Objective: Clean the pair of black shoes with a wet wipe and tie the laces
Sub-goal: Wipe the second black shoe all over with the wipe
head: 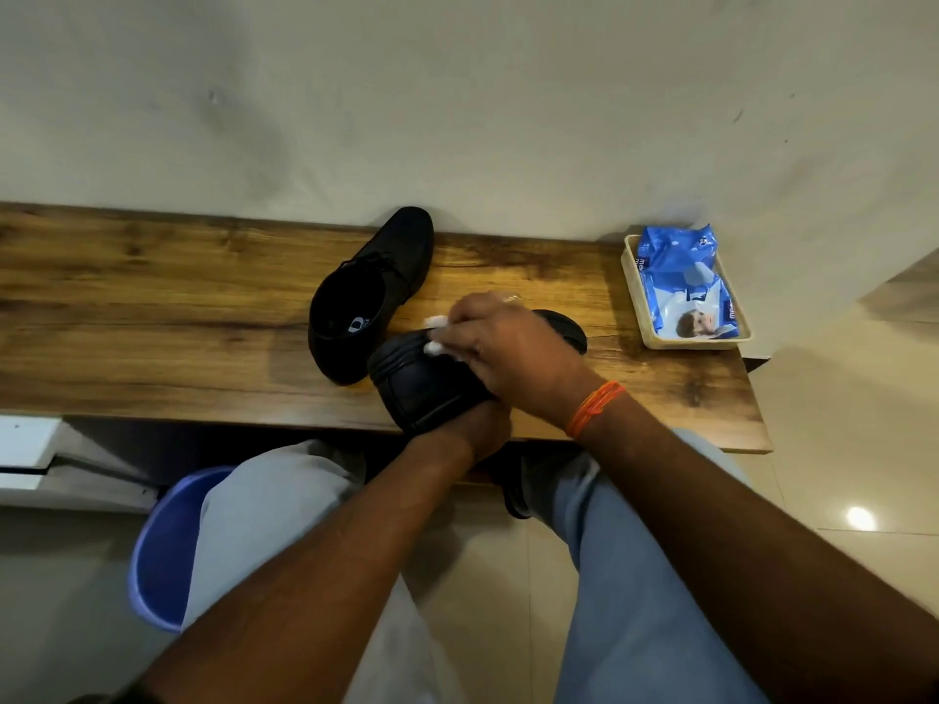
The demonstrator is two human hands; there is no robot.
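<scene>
One black shoe (pixel 373 292) lies on the wooden table (pixel 152 317), toe toward the wall, its laces loose. The second black shoe (pixel 421 383) is tipped on its side over the table's front edge, sole facing me. My left hand (pixel 482 429) grips it from below, mostly hidden under the shoe. My right hand (pixel 508 348), an orange thread on its wrist, presses a crumpled white wet wipe (pixel 436 337) against the shoe's sole edge.
A beige tray (pixel 635 297) at the table's right end holds a blue pack of wet wipes (pixel 681 276). A blue bucket (pixel 162 546) stands on the tiled floor by my left leg. The wall runs right behind the table.
</scene>
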